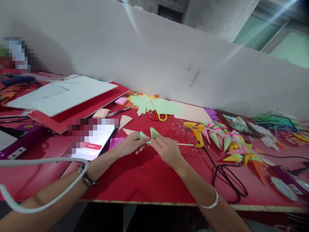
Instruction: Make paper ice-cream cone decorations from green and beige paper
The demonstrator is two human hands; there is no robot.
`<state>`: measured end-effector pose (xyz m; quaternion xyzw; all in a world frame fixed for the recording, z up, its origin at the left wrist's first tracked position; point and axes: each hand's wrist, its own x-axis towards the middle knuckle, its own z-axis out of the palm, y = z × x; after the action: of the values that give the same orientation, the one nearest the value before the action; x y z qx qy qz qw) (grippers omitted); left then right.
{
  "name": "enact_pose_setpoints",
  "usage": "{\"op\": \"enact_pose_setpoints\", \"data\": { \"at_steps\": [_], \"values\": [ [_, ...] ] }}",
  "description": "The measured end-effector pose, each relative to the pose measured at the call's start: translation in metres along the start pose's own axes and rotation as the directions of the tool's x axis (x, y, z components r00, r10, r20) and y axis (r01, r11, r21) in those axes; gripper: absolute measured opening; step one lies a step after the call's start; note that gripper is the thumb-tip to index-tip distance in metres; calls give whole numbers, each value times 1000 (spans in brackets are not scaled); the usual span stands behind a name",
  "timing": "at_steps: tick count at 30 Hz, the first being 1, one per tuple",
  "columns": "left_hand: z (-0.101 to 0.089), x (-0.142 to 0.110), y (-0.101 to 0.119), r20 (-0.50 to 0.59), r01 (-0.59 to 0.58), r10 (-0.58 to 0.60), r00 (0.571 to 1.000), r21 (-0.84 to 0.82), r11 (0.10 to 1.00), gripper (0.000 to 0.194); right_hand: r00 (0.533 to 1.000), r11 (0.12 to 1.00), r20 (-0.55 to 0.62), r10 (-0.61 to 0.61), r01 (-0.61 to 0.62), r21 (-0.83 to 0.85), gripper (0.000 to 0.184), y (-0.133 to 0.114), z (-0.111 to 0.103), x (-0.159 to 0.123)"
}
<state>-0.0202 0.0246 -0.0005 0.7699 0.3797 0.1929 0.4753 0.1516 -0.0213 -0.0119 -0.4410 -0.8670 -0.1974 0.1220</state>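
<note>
Back from the front edge of the red bench (145,188), the left hand (132,144) and right hand (167,150) pinch folded light-green paper (154,132) with their fingers — a thin pale stick (185,144) points toward the yellow plastic glue gun (198,130).

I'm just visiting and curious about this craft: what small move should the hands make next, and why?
Probably a gentle pinch to settle the green paper before either grip loosens. The left hand and right hand both hold it, and its edges stick up above the fingers. The yellow glue gun lies in neither hand.
</note>
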Motion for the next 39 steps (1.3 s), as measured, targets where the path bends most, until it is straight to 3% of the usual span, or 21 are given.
{"op": "enact_pose_setpoints", "data": {
  "at_steps": [5,10,13,16,19,20,22,25,28,30,32,35,39],
  "values": [
    [1,-1,1,-37,-12,18,999,141,990,50,985,996,161,61,-70,54,27,1,-3,0],
    [4,-2,-3,18,-172,175,984,301,938,42,951,972,304,51,-117,204,30,6,-8,1],
    [4,-2,-5,75,-236,228,971,478,846,34,925,957,371,81,-176,229,31,10,-13,1],
    [4,-2,-6,144,-296,270,952,655,696,26,916,933,390,90,-215,290,30,13,-16,0],
    [2,-2,-5,166,-312,282,945,722,617,27,921,902,382,72,-224,370,31,13,-13,0],
    [2,-2,-5,166,-312,279,946,701,641,28,925,900,373,76,-225,374,31,13,-12,0],
    [0,-2,-4,167,-294,242,956,565,771,31,942,914,323,88,-205,349,30,12,-8,1],
    [-4,-1,-7,240,-175,126,963,200,964,37,978,965,206,41,-92,244,28,9,-4,3],
    [-5,1,-11,322,-75,81,943,-31,997,38,987,992,156,-49,30,119,27,8,-3,3],
    [-5,1,-12,315,-88,91,945,-24,996,38,984,995,165,-64,49,90,24,9,-3,2],
    [-4,0,-11,281,-156,118,952,118,981,39,977,994,207,-50,28,109,20,9,-3,1],
    [-2,0,-9,257,-262,155,954,466,845,41,956,984,290,-35,-19,180,18,10,-1,1],
    [4,2,-11,213,-283,192,958,813,509,36,930,932,366,-2,-131,337,27,15,0,0]
  ]
}}
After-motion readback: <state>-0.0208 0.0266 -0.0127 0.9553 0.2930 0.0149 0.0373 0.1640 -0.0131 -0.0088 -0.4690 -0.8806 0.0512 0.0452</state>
